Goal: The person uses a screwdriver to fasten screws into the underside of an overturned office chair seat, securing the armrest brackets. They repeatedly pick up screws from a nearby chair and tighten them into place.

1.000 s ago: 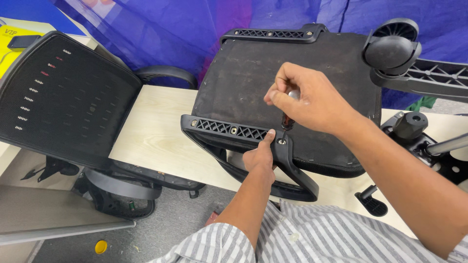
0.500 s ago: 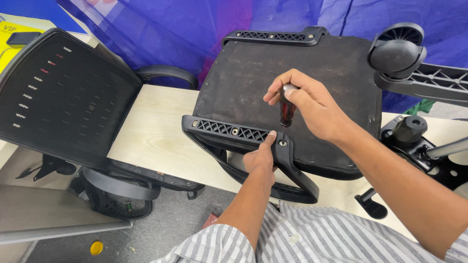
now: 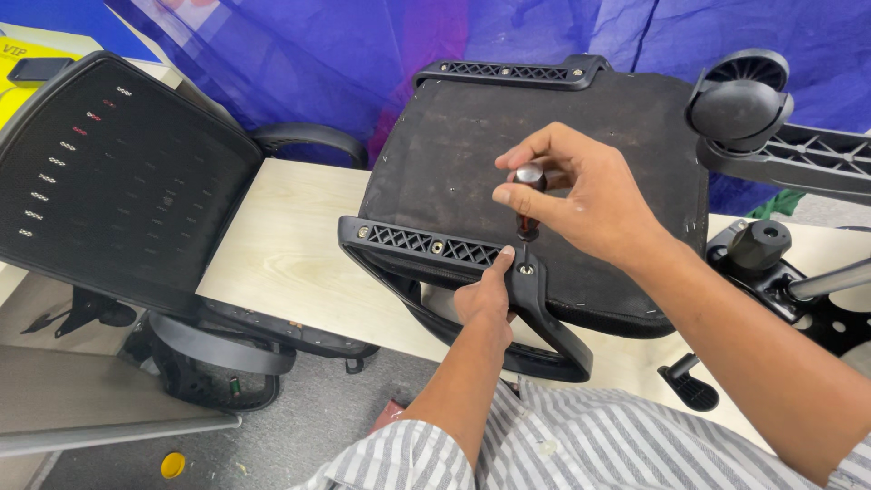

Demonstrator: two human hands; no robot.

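Screwdriver point(image 3: 527, 201) pinched upright in your right hand point(image 3: 581, 195); your left hand point(image 3: 485, 295) grips the chair armrest point(image 3: 472, 263) just below.

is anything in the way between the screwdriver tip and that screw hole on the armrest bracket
Nothing visible is. The screwdriver, held upright in the right hand, already has its tip at the screw hole of the armrest bracket. The left hand grips the bracket just beside it, clear of the hole.

Chair seat point(image 3: 544, 118) black fabric w/ black plastic armrest point(image 3: 435, 245). Screwdriver point(image 3: 526, 204) red/black handle. Worktop point(image 3: 281, 245) pale wood grain. Backdrop sheet point(image 3: 345, 54) blue-purple. Shirt point(image 3: 562, 445) grey-white stripes. Mesh backrest point(image 3: 109, 181) black.
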